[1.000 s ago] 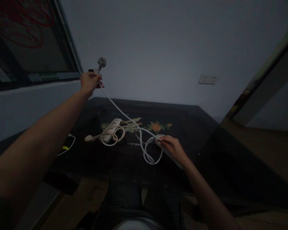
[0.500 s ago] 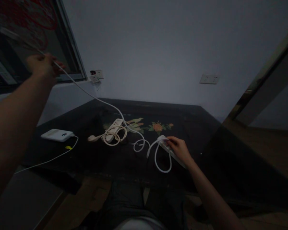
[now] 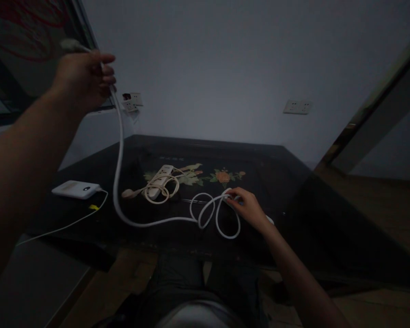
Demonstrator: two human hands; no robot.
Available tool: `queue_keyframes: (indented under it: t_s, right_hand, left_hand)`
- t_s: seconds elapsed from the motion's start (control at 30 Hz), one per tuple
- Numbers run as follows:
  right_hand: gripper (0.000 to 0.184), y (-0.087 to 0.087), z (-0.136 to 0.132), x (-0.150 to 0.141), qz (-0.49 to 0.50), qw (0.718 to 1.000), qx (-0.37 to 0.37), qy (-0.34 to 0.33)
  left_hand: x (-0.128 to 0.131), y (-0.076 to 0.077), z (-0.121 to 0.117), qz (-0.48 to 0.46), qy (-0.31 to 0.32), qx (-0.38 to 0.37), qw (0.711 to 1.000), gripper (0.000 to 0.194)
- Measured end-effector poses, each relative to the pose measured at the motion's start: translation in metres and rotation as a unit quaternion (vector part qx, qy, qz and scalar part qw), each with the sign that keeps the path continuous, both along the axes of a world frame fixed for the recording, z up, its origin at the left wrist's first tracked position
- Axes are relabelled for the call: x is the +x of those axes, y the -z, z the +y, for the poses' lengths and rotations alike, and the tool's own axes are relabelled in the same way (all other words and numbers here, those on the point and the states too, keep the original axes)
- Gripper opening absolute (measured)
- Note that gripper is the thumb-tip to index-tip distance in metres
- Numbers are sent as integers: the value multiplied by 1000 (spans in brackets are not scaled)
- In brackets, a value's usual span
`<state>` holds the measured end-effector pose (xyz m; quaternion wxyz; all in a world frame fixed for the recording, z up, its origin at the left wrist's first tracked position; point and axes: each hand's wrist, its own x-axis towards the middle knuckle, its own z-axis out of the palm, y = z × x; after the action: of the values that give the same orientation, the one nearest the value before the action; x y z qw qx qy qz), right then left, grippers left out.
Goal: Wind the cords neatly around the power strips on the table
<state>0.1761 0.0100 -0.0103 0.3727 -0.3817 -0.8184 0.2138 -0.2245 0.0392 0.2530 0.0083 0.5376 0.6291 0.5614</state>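
Raised at the upper left, my left hand (image 3: pixel 89 79) is closed around a white power cord (image 3: pixel 119 159), close to its plug (image 3: pixel 71 44), which sticks out above the hand. From there the cord hangs down to the table and runs right into loose loops. My right hand (image 3: pixel 244 205) pinches the looped part of the cord at the near end of a white power strip (image 3: pixel 269 220), which is mostly hidden under the hand. Left of these lies a second white power strip (image 3: pixel 164 175) with its own cord (image 3: pixel 157 201) coiled over it.
The dark table (image 3: pixel 208 150) has a painted flower pattern. A white power bank (image 3: pixel 75 189) with a thin cable (image 3: pixel 68 226) lies at the left. Wall sockets (image 3: pixel 131 101) and another socket plate (image 3: pixel 297 107) are on the wall; a window (image 3: pixel 23 54) is at the upper left.
My left hand has moved right and slightly up, bringing the plug end with it. The cord, earlier stretched diagonally, now hangs slack and rests on the table. My right hand stays near the loops.
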Motion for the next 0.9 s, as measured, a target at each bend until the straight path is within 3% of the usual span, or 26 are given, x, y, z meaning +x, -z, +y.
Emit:
queue_keyframes:
  t_s: [0.1,0.13,0.27,0.4,0.53,0.67,0.77,0.9]
  right_hand:
    - [23,-4,-6,15,1,1000,12,-9]
    - [24,-4,-7,22,1,1000,16,1]
    - [31,9,-7,53,-41,998,22,48]
    - [51,32,-6,72,-96,995,-15,28]
    - [64,44,-8,71,-147,987,-37,46]
    - [57,42,-15,62,-193,975,-56,92]
    - [51,40,-24,55,-207,970,-57,115]
    - [49,41,-40,47,-212,965,-32,148]
  left_hand:
    - [27,1,-14,-49,185,1,981,32]
    - [35,2,-19,-59,212,-8,975,33]
    - [64,6,-35,-100,259,-36,960,35]
    - [82,12,-41,-119,309,-59,942,31]
    - [98,21,-46,-76,312,-122,939,32]
    - [117,33,-49,-73,357,-153,919,28]
    - [133,47,-37,-68,383,-152,908,24]
    - [163,80,2,-29,381,-162,910,18]
